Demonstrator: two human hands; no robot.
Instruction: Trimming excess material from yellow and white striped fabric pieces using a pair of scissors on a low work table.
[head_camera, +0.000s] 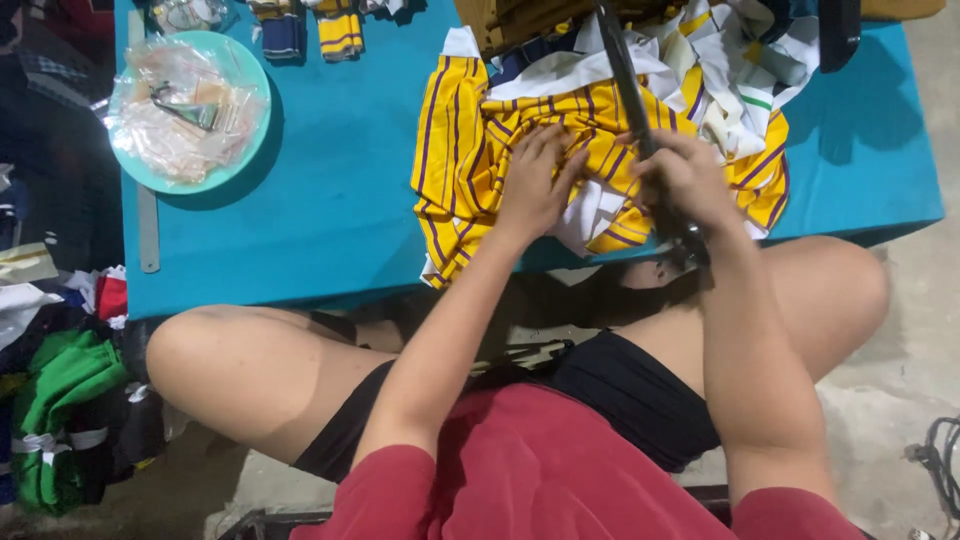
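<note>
Head view, steeply downward (close)

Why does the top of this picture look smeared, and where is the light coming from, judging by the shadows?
Head view: the long dark tool in the right hand is streaked with motion blur; the left hand on the yellow striped cloth is sharper. The round tray casts a soft shadow to its lower right on the blue table, suggesting light from the upper left. The left edge falls dark.

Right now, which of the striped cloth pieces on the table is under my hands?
The big yellow piece with purple stripes at the table's near edge: your left hand presses flat on it. The small folded striped pieces lie untouched at the far edge.
</note>
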